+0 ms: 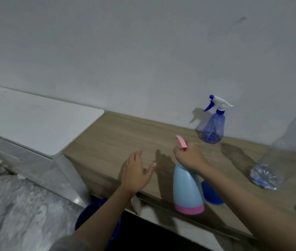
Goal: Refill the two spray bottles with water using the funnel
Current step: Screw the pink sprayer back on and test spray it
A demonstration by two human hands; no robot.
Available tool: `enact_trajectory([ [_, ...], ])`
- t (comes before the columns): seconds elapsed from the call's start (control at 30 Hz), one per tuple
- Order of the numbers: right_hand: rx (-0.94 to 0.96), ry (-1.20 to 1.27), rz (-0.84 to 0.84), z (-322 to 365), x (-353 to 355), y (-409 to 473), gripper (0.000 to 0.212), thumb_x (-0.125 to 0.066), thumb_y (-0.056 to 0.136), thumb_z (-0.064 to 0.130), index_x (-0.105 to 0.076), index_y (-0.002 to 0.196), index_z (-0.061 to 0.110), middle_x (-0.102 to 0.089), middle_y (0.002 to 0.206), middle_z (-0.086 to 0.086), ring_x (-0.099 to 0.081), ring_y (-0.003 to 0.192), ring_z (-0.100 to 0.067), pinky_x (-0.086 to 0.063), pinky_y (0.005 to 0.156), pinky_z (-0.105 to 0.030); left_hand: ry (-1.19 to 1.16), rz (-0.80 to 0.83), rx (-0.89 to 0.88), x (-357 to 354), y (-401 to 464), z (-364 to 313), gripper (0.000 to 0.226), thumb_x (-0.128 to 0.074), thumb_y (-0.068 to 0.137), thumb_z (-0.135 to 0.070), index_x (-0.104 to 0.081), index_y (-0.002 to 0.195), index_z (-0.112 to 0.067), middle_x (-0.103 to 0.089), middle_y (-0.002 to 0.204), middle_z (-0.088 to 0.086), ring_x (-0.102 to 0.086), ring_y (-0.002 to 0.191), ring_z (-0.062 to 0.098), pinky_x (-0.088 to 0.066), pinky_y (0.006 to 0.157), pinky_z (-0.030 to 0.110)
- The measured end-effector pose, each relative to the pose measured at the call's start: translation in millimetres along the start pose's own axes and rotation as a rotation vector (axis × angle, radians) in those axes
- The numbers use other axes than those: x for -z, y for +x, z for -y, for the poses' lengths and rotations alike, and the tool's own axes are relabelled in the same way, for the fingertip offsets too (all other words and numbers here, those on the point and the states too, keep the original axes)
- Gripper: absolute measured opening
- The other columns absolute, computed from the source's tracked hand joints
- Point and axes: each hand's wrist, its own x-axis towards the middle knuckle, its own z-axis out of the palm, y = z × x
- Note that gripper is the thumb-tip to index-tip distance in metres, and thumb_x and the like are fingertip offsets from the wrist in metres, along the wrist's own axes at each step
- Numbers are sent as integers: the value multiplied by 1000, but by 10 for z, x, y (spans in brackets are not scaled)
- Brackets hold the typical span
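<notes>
The right hand [189, 156] grips the pink spray head of the light blue bottle [187, 187], fingers curled round it; the bottle stands at the front edge of the wooden desk [116, 138]. The left hand [136, 171] hovers beside it, fingers spread and holding nothing. A dark blue spray bottle [213, 127] stands by the wall. A blue funnel [210, 194] lies just behind the light blue bottle, and a large clear bottle [292, 149] stands at the right.

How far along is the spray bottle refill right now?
Early. Nothing looks filled: the blue bottle by the wall has its sprayer on and looks empty. In hand: the right hand grips the pink sprayer of the light bottle; the left hand hovers open. Left: opening both, placing the blue funnel behind it, and pouring from the clear jug.
</notes>
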Motion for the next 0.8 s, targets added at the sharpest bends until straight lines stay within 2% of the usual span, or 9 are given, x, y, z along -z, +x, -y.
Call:
enact_trajectory([
  [0.07,46,31,-64,171,115,104,23,-49,81,21,-45,59,16,-47,54,-4,-42,52,-20,-34,52,-31,-169,-6,-50,57,75,-237,72,-56,87,-53,-33,143,-14,-42,144,6,-41,131,18,-37,107,35],
  [0.17,70,67,-206,402,270,272,19,-48,81,21,-44,63,16,-49,58,-2,-42,53,-18,-32,50,-29,-485,136,-73,143,158,-529,80,-64,82,-52,-25,145,-25,-39,147,-3,-39,132,8,-37,102,25],
  [0.23,92,127,-274,528,342,377,19,-48,81,19,-41,63,16,-44,56,1,-38,52,-16,-30,49,-29,-530,219,-101,188,209,-668,90,-65,74,-63,-20,146,-32,-40,145,-7,-41,127,3,-39,91,14],
  [0.3,111,184,-318,619,384,466,21,-48,81,17,-38,63,16,-40,55,2,-35,50,-14,-28,48,-27,-576,272,-152,217,263,-768,91,-70,71,-60,-21,144,-36,-43,140,-11,-46,119,-3,-44,79,5],
  [0.4,105,225,-418,689,412,575,18,-50,82,18,-42,65,16,-43,55,5,-38,49,-12,-28,47,-24,-667,238,-207,210,367,-867,80,-79,76,-33,-29,139,-34,-47,132,-11,-51,112,-5,-49,75,8],
  [0.47,112,286,-497,703,398,639,7,-56,82,23,-53,80,17,-53,62,8,-49,54,-10,-34,50,-22,-725,194,-213,204,438,-899,78,-79,76,-26,-31,136,-36,-46,131,-11,-51,113,-1,-49,77,9],
  [0.57,215,343,-672,721,353,711,32,-66,84,36,-53,109,21,-59,79,14,-60,66,-3,-42,56,-13,-766,152,-210,170,554,-891,75,-79,75,-23,-31,128,-47,-43,127,-24,-48,111,-11,-49,76,7],
  [0.67,389,294,-779,761,337,793,16,-67,87,35,-61,97,24,-60,67,15,-59,59,-3,-41,51,-10,-752,116,-196,91,706,-879,77,-80,71,-23,-32,127,-46,-44,124,-23,-49,109,-12,-51,76,10],
  [0.8,379,267,-688,740,385,984,19,-71,85,38,-71,91,20,-68,66,9,-64,64,-9,-51,56,-21,-656,82,-168,-54,982,-805,81,-83,67,-26,-33,129,-39,-44,127,-17,-48,112,1,-52,84,18],
])
